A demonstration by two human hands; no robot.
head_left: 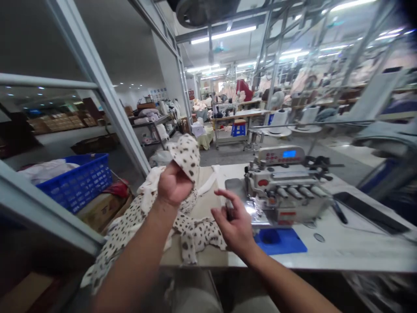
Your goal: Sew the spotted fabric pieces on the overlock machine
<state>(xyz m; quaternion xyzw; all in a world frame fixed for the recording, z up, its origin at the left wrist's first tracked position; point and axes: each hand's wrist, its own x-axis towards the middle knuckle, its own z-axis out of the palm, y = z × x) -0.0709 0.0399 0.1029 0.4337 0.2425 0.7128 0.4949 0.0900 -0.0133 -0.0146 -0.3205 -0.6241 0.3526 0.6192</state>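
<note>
Grip of the left hand looks pinched on a spotted cloth, raised above the spotted pile on the counter. The right hand sits beside the sewing machine, index finger and thumb parted — whether it holds anything, I cannot tell. This seems a handling step, away from the needle; controlling the raised cloth calls for a steady pinch.

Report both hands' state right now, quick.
Left hand: closed on a piece of spotted fabric, holding it up.
Right hand: fingers partly curled beside the sewing machine; whether it grips anything cannot be told.
</note>
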